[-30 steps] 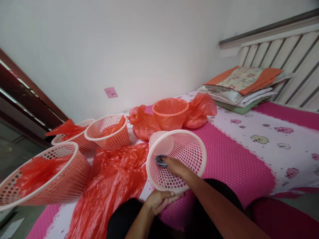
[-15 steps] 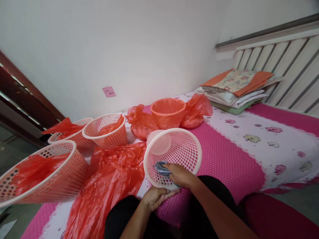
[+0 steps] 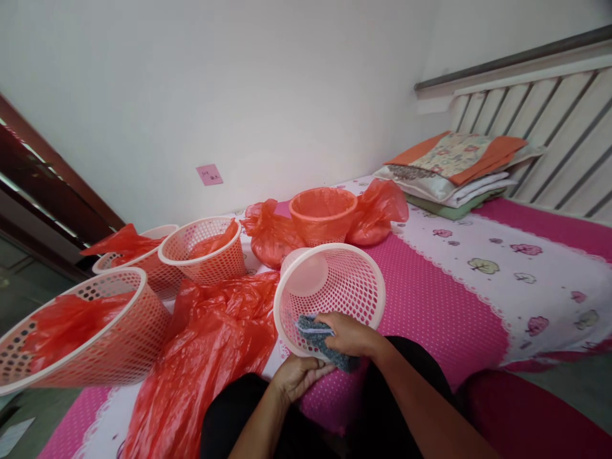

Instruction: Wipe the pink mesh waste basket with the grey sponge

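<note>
A pale pink plastic basket (image 3: 351,280) with a perforated wall lies tilted on the bed in front of me, its mouth facing me. My left hand (image 3: 297,377) grips its lower rim, thumb on top and fingers beneath. In my right hand (image 3: 351,335) is a grey-blue cloth (image 3: 340,357), bunched up and draped over the lower rim, partly inside the basket. My right fingers are closed round the cloth. Left of the basket, a crumpled red plastic bag (image 3: 210,344) spreads over the bedcover.
More pink baskets (image 3: 138,338) with red bags inside stand at the left. Behind are a red-lined basket (image 3: 323,220) and two filled red bags (image 3: 275,239). Folded bedding (image 3: 454,169) lies at the back right by the headboard (image 3: 549,127). A pink note (image 3: 209,174) is on the wall.
My right hand has drawn the cloth down and toward me, from inside the basket onto its lower rim. The basket has shifted very slightly; my left hand stays on its rim.
</note>
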A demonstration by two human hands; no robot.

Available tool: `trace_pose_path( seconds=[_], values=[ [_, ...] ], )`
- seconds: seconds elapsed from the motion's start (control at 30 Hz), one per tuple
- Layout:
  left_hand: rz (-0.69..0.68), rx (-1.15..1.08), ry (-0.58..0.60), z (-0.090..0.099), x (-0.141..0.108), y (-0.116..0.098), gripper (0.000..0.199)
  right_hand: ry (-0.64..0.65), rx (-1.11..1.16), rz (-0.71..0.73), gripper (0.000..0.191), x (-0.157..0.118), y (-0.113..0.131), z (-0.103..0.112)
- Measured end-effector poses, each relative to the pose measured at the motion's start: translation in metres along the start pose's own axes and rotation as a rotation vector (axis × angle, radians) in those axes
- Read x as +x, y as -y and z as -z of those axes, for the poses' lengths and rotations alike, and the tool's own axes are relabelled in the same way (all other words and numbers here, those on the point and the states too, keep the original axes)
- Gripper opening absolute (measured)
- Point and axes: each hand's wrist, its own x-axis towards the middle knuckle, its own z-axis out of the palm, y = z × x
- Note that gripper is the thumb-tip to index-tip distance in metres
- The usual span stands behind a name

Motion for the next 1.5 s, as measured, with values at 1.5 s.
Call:
trace_pose_path(
  seconds=[1.5],
  values=[
    [0.006, 0.068, 0.014, 0.01, 0.004, -0.004, 0.015, -0.298, 1.115, -0.062, 0.065, 0.011, -0.044, 0.004]
  ],
)
